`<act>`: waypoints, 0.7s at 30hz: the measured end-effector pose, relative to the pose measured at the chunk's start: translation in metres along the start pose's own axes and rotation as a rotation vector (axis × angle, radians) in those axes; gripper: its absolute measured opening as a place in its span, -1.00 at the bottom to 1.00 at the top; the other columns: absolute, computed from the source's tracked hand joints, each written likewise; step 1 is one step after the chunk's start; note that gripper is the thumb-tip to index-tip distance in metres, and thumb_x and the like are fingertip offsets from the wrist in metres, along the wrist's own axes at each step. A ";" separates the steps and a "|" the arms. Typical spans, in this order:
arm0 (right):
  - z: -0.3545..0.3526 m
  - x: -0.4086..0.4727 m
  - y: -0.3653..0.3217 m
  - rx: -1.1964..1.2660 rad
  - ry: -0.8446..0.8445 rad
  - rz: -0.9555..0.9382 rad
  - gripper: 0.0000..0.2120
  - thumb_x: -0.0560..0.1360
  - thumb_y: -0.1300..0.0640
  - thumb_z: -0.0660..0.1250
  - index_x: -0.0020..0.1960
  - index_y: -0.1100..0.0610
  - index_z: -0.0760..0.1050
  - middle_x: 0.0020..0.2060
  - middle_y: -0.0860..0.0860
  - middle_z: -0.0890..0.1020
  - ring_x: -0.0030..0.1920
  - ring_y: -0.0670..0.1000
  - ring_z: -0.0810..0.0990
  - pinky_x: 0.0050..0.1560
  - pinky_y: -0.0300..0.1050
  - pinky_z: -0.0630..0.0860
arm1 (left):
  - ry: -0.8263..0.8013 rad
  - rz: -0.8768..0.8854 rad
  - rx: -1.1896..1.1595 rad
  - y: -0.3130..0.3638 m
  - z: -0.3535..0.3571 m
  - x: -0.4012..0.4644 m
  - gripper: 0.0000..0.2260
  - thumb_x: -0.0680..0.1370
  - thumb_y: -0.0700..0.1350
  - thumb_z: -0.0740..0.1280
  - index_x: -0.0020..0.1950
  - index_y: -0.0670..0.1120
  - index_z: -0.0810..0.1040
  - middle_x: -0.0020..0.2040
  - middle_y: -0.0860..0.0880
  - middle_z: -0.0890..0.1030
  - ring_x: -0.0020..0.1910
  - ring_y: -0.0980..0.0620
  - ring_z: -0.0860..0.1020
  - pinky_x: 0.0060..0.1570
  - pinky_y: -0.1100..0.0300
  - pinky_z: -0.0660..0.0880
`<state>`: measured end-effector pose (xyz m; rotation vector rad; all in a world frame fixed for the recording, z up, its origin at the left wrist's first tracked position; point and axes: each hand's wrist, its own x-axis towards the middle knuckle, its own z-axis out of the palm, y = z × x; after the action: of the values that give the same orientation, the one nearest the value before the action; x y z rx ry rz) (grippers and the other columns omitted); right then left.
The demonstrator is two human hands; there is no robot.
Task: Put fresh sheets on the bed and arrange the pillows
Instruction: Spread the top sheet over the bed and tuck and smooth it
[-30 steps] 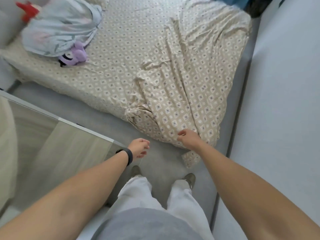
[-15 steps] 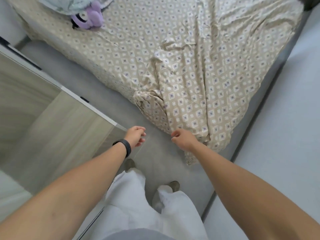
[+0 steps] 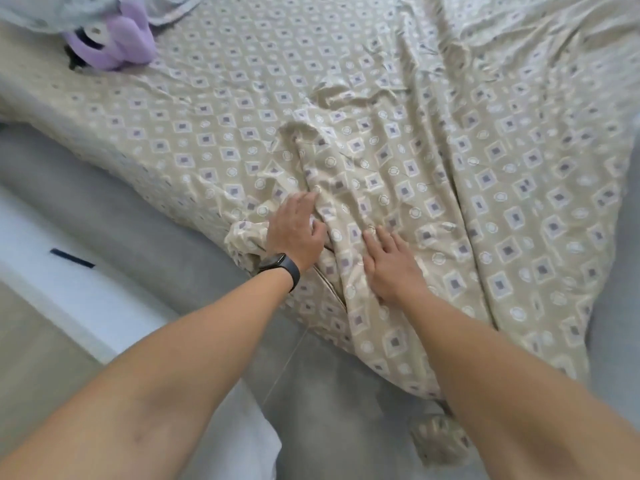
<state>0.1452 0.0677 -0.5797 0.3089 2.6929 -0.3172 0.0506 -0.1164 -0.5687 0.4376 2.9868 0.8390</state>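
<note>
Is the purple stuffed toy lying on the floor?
No, the purple stuffed toy lies on the patterned sheet at the bed's far end, well above the grey floor.

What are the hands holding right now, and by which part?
Nothing is held. The left hand and right hand both lie flat, fingers straight, on the rumpled patterned sheet near the bed's corner, touching it without gripping any fold.

Soft, even daylight — faint shadows, slight motion blur, wide-angle bending toward the edges.
</note>
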 end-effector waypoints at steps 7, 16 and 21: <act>0.039 0.070 0.013 -0.034 0.310 -0.061 -0.36 0.58 -0.22 -0.22 0.64 -0.16 -0.22 0.63 -0.08 -0.20 0.62 0.00 -0.23 0.59 0.12 -0.27 | 0.110 0.178 0.346 -0.045 0.083 0.025 -0.47 0.55 0.08 0.12 0.55 0.09 0.28 0.49 -0.03 0.38 0.53 -0.10 0.25 0.53 -0.10 0.12; 0.030 0.085 0.011 -0.057 0.329 -0.072 -0.39 0.60 -0.22 -0.22 0.63 -0.19 -0.20 0.63 -0.11 -0.20 0.62 -0.02 -0.21 0.59 0.09 -0.25 | 0.208 0.178 0.203 -0.039 0.071 0.021 -0.56 0.54 0.11 0.16 0.41 0.11 0.49 0.33 0.06 0.55 0.37 -0.01 0.44 0.37 0.01 0.29; 0.031 0.083 0.008 -0.073 0.336 -0.031 -0.39 0.60 -0.23 -0.20 0.63 -0.21 -0.21 0.63 -0.12 -0.21 0.62 -0.02 -0.22 0.59 0.08 -0.26 | 0.276 0.160 0.098 -0.039 0.070 0.016 -0.74 0.47 0.03 0.22 0.09 0.05 0.57 -0.04 0.05 0.63 -0.04 -0.05 0.54 0.04 0.03 0.44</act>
<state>0.0854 0.0813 -0.6437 0.3230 3.0332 -0.1881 0.0306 -0.1085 -0.6478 0.6192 3.2941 0.8284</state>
